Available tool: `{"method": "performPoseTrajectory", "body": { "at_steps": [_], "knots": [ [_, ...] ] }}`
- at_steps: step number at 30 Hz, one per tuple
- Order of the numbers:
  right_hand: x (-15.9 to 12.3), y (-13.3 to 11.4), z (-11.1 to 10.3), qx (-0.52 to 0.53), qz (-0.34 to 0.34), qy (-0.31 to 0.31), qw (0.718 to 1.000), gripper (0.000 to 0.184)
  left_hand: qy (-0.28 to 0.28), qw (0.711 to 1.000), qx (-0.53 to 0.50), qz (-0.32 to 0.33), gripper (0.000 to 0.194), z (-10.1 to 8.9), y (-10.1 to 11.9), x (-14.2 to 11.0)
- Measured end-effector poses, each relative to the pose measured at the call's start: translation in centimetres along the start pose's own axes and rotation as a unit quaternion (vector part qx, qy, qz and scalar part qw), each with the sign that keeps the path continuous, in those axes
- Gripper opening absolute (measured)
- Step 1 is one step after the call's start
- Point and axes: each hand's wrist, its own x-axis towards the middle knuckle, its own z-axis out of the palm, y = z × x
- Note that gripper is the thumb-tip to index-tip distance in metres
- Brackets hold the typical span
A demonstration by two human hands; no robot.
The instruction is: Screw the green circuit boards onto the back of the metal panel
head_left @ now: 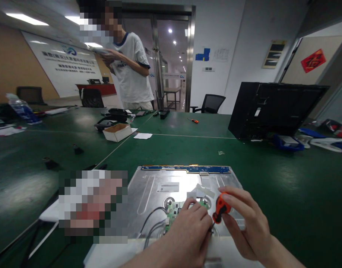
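Observation:
A small orange-and-black screwdriver (pixel 221 207) is pinched between the thumb and fingers of my right hand (pixel 252 227), its handle tilted and its shaft pointing down toward the left. Close beside it, my left hand (pixel 189 229) rests over a green circuit board (pixel 173 208) with the fingers bent together near the screwdriver's shaft. What the left fingertips hold is hidden. The board sits on the metal back of a flat display panel (pixel 145 193). Dark cables (pixel 151 217) run from the board's left side. A blue circuit strip (pixel 171 168) lines the panel's far edge.
Left of the panel lies a pixelated item (pixel 92 204) among cables. Farther back are an open white box (pixel 117 133), another orange screwdriver (pixel 193 120) and a large black monitor (pixel 274 109). A person (pixel 134 70) stands across the green table (pixel 182 149).

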Motion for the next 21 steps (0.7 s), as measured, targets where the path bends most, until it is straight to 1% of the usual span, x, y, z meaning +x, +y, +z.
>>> {"method": "performPoseTrajectory", "body": {
  "at_steps": [2, 4, 7, 9, 13, 16, 21],
  "knots": [
    [0.0, 0.0, -0.2, -0.015, -0.003, -0.018, 1.000, 0.050, 0.005, 1.000, -0.001, 0.001, 0.015, 0.1, 0.0, 0.0],
    [-0.1, 0.0, -0.2, -0.010, -0.004, -0.020, 1.000, 0.050, 0.006, 1.000, -0.007, 0.002, 0.016, 0.1, -0.1, 0.0],
    [-0.2, 0.0, 0.1, 0.034, 0.008, 0.017, 0.999, 0.049, 0.001, 1.000, -0.015, -0.003, 0.014, 0.2, -0.2, 0.1],
    [-0.3, 0.1, 0.5, 0.063, 0.027, 0.045, 0.997, 0.054, -0.001, 1.000, -0.015, -0.009, 0.013, 0.2, -0.2, 0.1],
    [-0.3, 0.1, 1.0, 0.098, 0.040, 0.061, 0.992, 0.058, -0.006, 1.000, -0.018, -0.012, 0.013, 0.1, -0.1, 0.0],
    [0.0, 0.1, 0.7, 0.074, 0.023, 0.044, 0.996, 0.054, -0.007, 1.000, -0.017, -0.006, 0.015, 0.1, 0.0, 0.1],
    [0.5, -0.2, -0.1, -0.021, -0.009, -0.006, 1.000, 0.043, 0.005, 1.000, 0.000, 0.002, 0.018, 0.2, -0.2, 0.1]
  ]
}}
